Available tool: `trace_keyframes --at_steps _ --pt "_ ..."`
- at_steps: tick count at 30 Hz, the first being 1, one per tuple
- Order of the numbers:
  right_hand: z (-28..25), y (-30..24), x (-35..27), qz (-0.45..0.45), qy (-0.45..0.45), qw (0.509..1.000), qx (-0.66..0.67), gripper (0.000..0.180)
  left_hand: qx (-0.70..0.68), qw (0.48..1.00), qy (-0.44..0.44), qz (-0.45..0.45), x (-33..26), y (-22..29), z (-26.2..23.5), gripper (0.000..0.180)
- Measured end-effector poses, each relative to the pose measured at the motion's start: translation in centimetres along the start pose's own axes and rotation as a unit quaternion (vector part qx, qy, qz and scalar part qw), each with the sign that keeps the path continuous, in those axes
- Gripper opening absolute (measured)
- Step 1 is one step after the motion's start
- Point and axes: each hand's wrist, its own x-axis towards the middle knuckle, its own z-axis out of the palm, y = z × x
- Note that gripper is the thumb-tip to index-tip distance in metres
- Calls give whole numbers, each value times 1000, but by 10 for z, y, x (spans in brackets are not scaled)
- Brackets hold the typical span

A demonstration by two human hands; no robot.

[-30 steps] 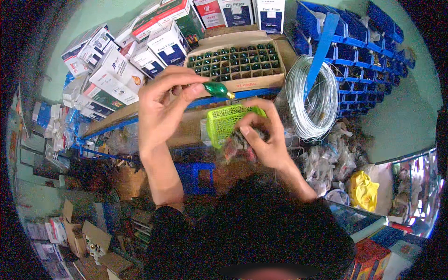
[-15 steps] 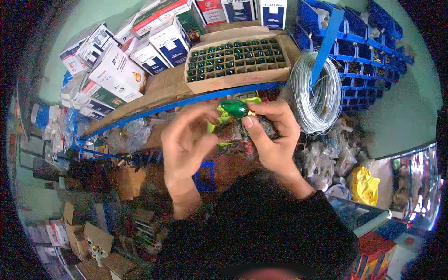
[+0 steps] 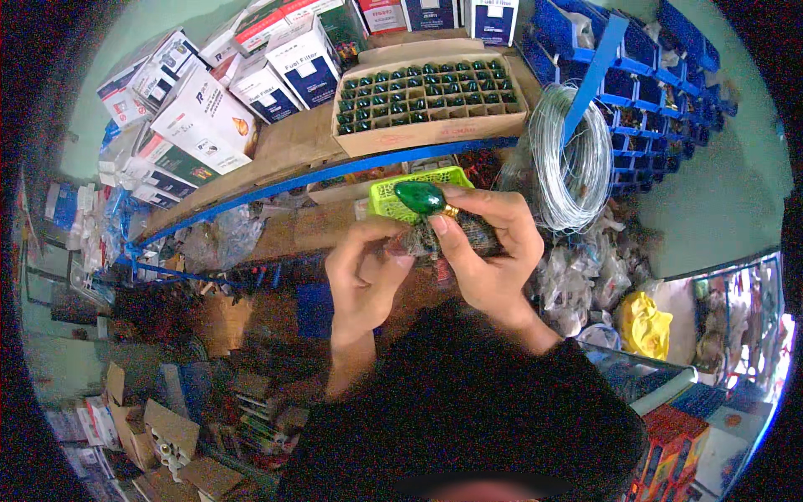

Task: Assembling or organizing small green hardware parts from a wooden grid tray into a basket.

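Right hand (image 3: 493, 258) pinched on the bulb (image 3: 418, 197) by its gold base, I hold it tip toward ten o'clock. My left hand (image 3: 360, 280) sits at seven, fingertips close; whether it grips anything I cannot tell. Behind the bulb, the basket (image 3: 382, 202); farther at twelve, the box (image 3: 435, 134); at two, the wire coil (image 3: 544, 159).

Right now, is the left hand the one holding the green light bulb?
No, the right hand pinches the green light bulb at its gold-coloured base.
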Motion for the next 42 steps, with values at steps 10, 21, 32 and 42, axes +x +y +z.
trace_keyframes --at_steps 10,21,32,42 --pt "9 17 10 -148 9 987 -63 35 -263 925 271 -42 1 -25 -2 32" --pt "19 18 9 -185 -103 976 -59 38 140 942 113 284 23 -6 12 28" --pt "23 19 -7 -161 -113 980 -35 29 -25 953 236 187 49 -18 10 26" --pt "4 -1 -16 94 -201 975 15 13 98 890 42 444 48 0 -11 27"
